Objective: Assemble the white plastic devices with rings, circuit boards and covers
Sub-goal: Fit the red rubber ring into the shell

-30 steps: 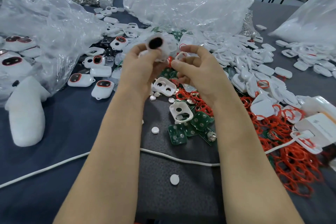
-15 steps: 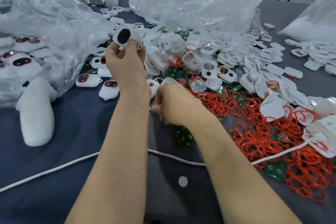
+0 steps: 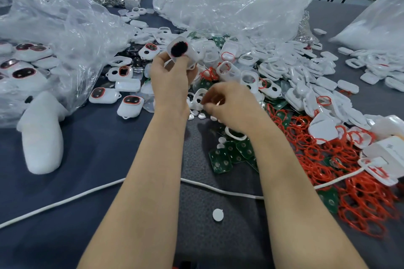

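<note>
My left hand (image 3: pixel 170 81) holds up a white plastic device shell (image 3: pixel 181 50) with a dark round opening facing me, gripped between thumb and fingers. My right hand (image 3: pixel 231 107) hovers lower, over small white round buttons (image 3: pixel 201 116) on the cloth, its fingers curled as if pinching something small that I cannot make out. Green circuit boards (image 3: pixel 227 155) lie just below the right wrist. Red rings (image 3: pixel 328 159) sprawl in a heap to the right. White covers and shells (image 3: pixel 284 67) pile up behind both hands.
Finished devices with red-rimmed windows (image 3: pixel 131 105) lie left of my left arm. Clear plastic bags (image 3: pixel 54 28) bulge at the left and back. A white cord (image 3: pixel 65 201) crosses the dark cloth under my forearms. A white foam piece (image 3: pixel 41 137) lies at left; a loose button (image 3: pixel 218 214) near me.
My left hand has brought the shell back toward the centre. The right hand has lifted off the pile near the circuit boards, fingers now curled together.
</note>
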